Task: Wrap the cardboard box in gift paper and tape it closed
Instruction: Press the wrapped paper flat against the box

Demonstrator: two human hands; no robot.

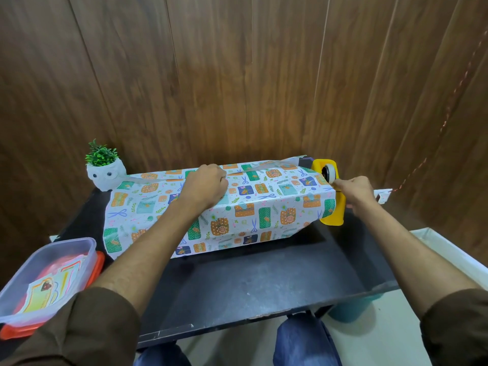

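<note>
- Pressing down on top of the long parcel, the left hand [204, 184] is keeping the gift paper [237, 210] from slipping open. Its fingers are curled at the seam. I cannot tell if they are pinching the end of the tape or only pushing on it.
- The right hand [355, 190] is gripping the yellow tape dispenser [333, 216] just past the right end of the parcel. The two hands are staying well apart, so the tape is being stretched between them.
- A clear tape strip [260, 167] is running along the top from the left hand to the dispenser. It is lying over the place where the paper edges are meeting, so it looks like it is meant to hold that seam shut.
- The cardboard box is hiding under the paper, so none of it is showing for sure. The parcel is lying long-ways across the back of the dark bench [250, 283], close to the wooden wall.
- The paper at both ends is sticking out loose, so I think those ends are waiting to be folded and taped.
- An owl pot with a little plant [106, 173] is sitting by the left end, and a plastic tub of cards [47, 278] is sitting at the front left, both out of the way.
</note>
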